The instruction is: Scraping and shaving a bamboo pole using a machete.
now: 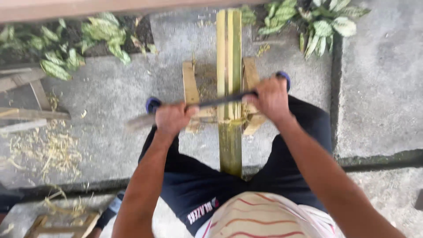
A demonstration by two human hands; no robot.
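A long dark blade (220, 100), probably a drawknife or machete since motion blur hides its shape, is gripped at both ends. The left hand (172, 118) is closed around the blurred end of it; the right hand (272, 98) is clenched on the other end. Between the two hands the blade is laid across a split green bamboo pole (230, 88), which runs away from the body and back between the knees. Beneath the blade, just inside each hand, the pole is flanked by a low wooden jig (191, 88) resting on the concrete floor (119, 88). Pale shavings (48, 147) are scattered well outside the left hand. Variegated leafy plants (321, 22) are seen beyond the right hand.
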